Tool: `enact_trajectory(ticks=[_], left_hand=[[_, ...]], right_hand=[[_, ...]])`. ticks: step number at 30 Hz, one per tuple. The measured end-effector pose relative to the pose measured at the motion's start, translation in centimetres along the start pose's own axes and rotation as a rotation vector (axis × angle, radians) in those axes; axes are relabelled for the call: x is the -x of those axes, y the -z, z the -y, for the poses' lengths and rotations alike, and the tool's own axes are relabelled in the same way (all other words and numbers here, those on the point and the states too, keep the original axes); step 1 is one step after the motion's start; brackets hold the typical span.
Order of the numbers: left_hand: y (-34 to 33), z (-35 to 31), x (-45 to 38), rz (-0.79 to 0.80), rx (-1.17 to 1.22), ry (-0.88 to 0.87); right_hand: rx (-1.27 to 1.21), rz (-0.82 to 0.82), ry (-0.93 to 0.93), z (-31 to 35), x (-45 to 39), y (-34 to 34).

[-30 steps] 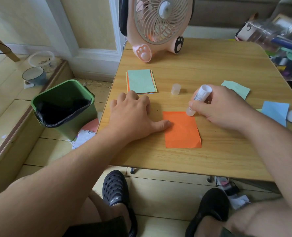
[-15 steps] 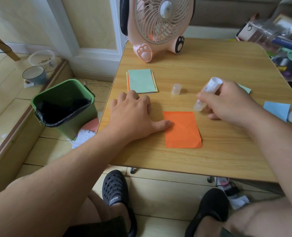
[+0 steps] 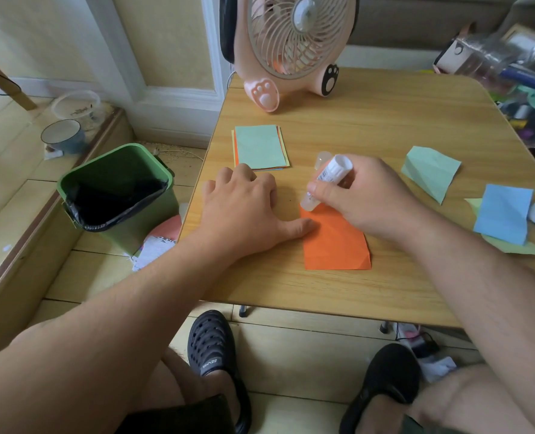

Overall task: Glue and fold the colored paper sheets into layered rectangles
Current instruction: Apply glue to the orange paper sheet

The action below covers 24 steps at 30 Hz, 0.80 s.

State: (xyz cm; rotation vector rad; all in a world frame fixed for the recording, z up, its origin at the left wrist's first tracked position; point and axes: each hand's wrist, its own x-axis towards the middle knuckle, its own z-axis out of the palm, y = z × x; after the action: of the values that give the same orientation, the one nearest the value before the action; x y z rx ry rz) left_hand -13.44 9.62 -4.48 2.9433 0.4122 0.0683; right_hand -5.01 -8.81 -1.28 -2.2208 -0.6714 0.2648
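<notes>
Head view. The worktop (image 3: 385, 126) is a light wood surface with rounded corners.

Orange sheet (image 3: 335, 242): lies flat near the front edge of the worktop, folded to a rectangle, creases visible on its face.

Left hand (image 3: 244, 208): palm down on the worktop just left of the orange sheet, fingers spread and relaxed, grip holding nothing. The thumb tip touches the sheet's left edge.

Right hand (image 3: 366, 198): grip closed round the glue stick (image 3: 325, 183), fingers and thumb curled on its barrel. The stick is tilted, its white base up and to the right, its clear tip down at the far left corner of the orange sheet. Whether the tip touches the paper cannot be told for certain.

Cap (image 3: 321, 158): small, clear, on the worktop just behind the glue stick, partly hidden by it.

Stack (image 3: 261, 147): layered rectangles left of centre, a mint sheet on top, orange and yellow edges showing beneath. Well apart from the orange sheet.

Loose sheets on the right side: a creased mint sheet (image 3: 430, 170), and nearer the edge a blue sheet (image 3: 504, 213) lying over a pale green sheet (image 3: 516, 247).

Fan (image 3: 294, 42): pink, paw-shaped feet, at the far edge of the worktop.

Bin (image 3: 115, 192): green, black liner, on the floor left of the worktop
</notes>
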Motion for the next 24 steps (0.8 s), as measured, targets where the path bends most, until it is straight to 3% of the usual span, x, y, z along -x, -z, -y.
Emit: enact_trajectory(ticks=[11,24], left_hand=[[0.0,0.0,0.0,-0.003,0.011,-0.005],[-0.2,0.1,0.1,-0.021,0.002,-0.007]], right_hand=[[0.118,0.007,0.009,-0.1,-0.2,0.2],[0.081,0.032,-0.013,-1.7,0.7,2.6]])
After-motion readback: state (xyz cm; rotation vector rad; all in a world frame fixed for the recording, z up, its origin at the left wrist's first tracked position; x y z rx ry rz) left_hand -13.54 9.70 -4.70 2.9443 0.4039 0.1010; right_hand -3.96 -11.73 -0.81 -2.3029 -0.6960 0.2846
